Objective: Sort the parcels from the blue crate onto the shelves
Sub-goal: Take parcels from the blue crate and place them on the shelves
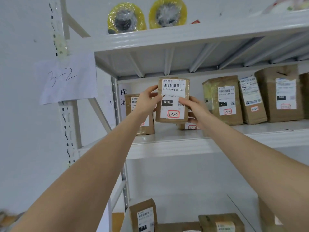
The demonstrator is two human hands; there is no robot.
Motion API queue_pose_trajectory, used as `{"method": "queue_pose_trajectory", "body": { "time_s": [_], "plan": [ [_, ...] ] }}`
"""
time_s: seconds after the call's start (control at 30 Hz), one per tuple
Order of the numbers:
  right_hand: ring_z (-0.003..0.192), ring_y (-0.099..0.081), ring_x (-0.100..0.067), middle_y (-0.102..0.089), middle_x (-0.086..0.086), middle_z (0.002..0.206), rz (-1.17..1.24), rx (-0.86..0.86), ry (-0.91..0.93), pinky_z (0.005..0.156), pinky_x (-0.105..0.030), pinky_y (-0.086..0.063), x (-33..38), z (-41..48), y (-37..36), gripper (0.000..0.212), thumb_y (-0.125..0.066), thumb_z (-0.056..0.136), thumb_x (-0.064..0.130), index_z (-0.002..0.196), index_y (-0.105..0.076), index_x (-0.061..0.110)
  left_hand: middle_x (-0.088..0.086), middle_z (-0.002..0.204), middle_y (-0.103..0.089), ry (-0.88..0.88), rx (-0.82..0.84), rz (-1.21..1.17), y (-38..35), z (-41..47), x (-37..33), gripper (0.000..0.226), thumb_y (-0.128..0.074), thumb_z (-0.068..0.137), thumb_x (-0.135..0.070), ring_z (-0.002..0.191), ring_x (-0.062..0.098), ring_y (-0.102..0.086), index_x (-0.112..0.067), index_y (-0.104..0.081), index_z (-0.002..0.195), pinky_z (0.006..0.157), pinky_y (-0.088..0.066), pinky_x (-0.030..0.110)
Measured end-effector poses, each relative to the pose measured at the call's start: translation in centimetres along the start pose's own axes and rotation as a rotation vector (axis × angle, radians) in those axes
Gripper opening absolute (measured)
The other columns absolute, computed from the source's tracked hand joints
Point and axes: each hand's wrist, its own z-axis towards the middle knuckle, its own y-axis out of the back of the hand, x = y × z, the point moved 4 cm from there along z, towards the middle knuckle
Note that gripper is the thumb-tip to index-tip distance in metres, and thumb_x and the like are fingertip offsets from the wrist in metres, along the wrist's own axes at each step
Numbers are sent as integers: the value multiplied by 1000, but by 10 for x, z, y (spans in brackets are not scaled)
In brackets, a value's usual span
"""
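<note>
A small brown parcel (173,101) with a white label marked 3-2-2 is held upright over the middle shelf (167,144). My left hand (147,102) grips its left edge and my right hand (194,109) grips its right side and lower corner. Another brown parcel (133,104) stands just to the left, partly behind my left hand. A flat parcel (189,126) lies behind my right hand, mostly hidden. The blue crate is out of view.
Three more upright parcels (224,99) stand to the right on the same shelf. A paper sign reading 3-2 (66,77) hangs on the left upright. Two yellow wrapped rolls (127,17) sit on the top shelf. Several parcels (143,215) stand on the lower shelf.
</note>
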Motion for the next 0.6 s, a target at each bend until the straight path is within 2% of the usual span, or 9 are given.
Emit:
{"method": "queue_pose_trajectory", "body": {
  "time_s": [0.13,0.2,0.27,0.33,0.43,0.6],
  "plan": [
    [87,-71,-14,-72,5,103,-79,33,28,77,-34,-58,-5,-6,-2,39,-67,88,26,125,-56,27,6,125,-55,45,40,60,4,-3,3,70,-58,90,-5,100,20,-63,-27,-24,148,66,-57,29],
    [86,-70,-12,-71,4,106,-89,48,29,70,-30,-57,-7,-9,-4,39,-66,89,23,124,-53,31,6,123,-56,67,75,84,7,-5,5,73,-59,88,-3,96,19,-64,-28,-25,148,61,-57,27],
    [88,-69,-13,-70,1,110,-113,59,30,73,-31,-58,-9,-10,-7,44,-66,89,22,130,-52,29,2,115,-59,81,109,107,10,-7,4,73,-60,88,-2,86,13,-65,-28,-25,147,55,-56,24],
    [91,-69,-14,-69,0,115,-149,67,36,77,-32,-57,-10,-10,-10,46,-65,90,20,134,-51,25,2,115,-60,89,141,118,14,-7,4,72,-60,88,-2,86,13,-66,-28,-27,147,59,-59,26],
    [87,-68,-12,-68,-1,115,-171,31,80,71,-27,-57,-9,-9,-13,47,-64,91,17,136,-50,23,8,117,-64,98,163,103,21,-4,2,66,-57,89,0,94,22,-68,-25,-32,145,75,-60,39],
    [80,-65,-10,-65,6,107,-274,-29,147,65,-22,-54,-8,-9,-13,50,-64,91,17,138,-49,21,10,108,-65,114,149,118,21,-7,5,60,-53,90,5,88,21,-68,-19,-34,142,68,-60,33]
  ]
}}
